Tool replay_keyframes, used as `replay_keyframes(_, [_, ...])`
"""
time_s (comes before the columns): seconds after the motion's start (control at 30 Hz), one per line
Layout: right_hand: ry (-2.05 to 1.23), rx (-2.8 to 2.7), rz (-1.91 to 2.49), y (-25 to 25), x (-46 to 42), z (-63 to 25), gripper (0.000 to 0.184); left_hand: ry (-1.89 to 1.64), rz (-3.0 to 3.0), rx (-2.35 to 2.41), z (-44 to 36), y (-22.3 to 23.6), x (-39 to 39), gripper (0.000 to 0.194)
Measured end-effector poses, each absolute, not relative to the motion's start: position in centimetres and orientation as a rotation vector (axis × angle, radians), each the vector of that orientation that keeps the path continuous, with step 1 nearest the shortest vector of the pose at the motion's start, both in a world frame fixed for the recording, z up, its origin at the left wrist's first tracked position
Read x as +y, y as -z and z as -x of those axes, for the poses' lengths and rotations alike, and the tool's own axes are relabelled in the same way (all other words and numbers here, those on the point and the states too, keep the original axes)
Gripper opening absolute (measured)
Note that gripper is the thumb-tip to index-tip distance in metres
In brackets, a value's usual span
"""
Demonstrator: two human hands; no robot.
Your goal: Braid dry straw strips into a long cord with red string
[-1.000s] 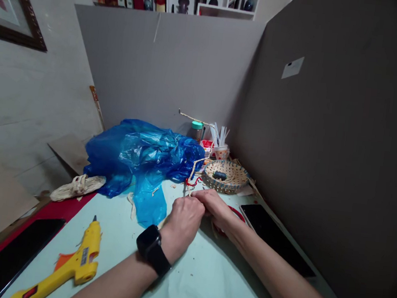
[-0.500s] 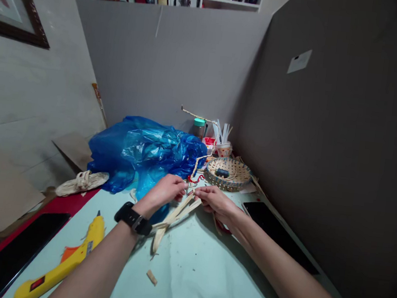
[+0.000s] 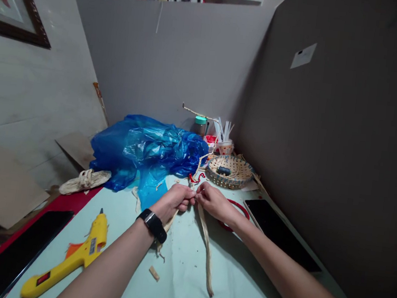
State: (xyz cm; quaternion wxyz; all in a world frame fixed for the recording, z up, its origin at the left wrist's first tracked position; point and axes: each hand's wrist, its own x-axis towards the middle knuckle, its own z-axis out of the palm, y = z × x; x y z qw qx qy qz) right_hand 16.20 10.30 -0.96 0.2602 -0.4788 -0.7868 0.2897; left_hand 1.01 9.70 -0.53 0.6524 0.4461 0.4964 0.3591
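My left hand (image 3: pixel 177 198), with a black watch on its wrist, is closed on pale strips of dried plant fibre. My right hand (image 3: pixel 212 201) pinches the same bundle, its fingertips meeting the left ones. One long fibre strip (image 3: pixel 207 248) hangs from beneath the right fingers toward me and lies on the table. More strips show partly behind my left wrist. Just beyond the fingertips, a braided fibre cord (image 3: pixel 198 168) runs away and up, with a red wire or cord (image 3: pixel 195 178) close to its near end. The exact grip point is hidden by the fingers.
A yellow glue gun (image 3: pixel 78 259) lies at left, near a straw sandal (image 3: pixel 85 181). A blue plastic bag (image 3: pixel 148 145) fills the back left. Behind my right hand are a woven basket (image 3: pixel 228 181), a red ring (image 3: pixel 246 212) and a black tablet (image 3: pixel 278 234).
My hands have come together at the fingertips. The fibre strips, earlier crossing together toward the left wrist, are now parted, with one hanging down on the right.
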Motion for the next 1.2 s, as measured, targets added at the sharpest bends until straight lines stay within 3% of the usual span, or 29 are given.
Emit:
replay_keyframes(0.5, [0.048,-2.525,1.569,-1.4,6.1,-13.9,0.021,-0.919,-1.062,1.309,-1.5,1.1,9.2,0.018])
replay_keyframes(0.67, [0.104,-2.665,1.48,-0.8,4.7,-13.0,0.025,-0.887,-1.034,1.25,-0.7,1.0,9.5,0.016])
replay_keyframes(0.77, [-0.109,-2.579,1.373,-1.8,5.7,-14.3,0.02,-0.867,-1.044,1.218,-0.3,0.9,9.6,0.014])
replay_keyframes(0.87, [-0.432,-2.24,1.296,-2.8,7.7,-16.0,0.037,-0.837,-1.074,1.185,0.1,0.7,9.8,0.004])
replay_keyframes(1.0, [-0.967,-2.008,1.218,-1.7,9.3,-16.3,0.023,-0.801,-1.105,1.169,0.3,0.4,9.8,0.003])
replay_keyframes(1.2, [-1.258,-1.934,1.239,1.2,9.4,-14.6,0.024,-0.775,-1.218,1.174,0.3,0.2,9.5,0.006])
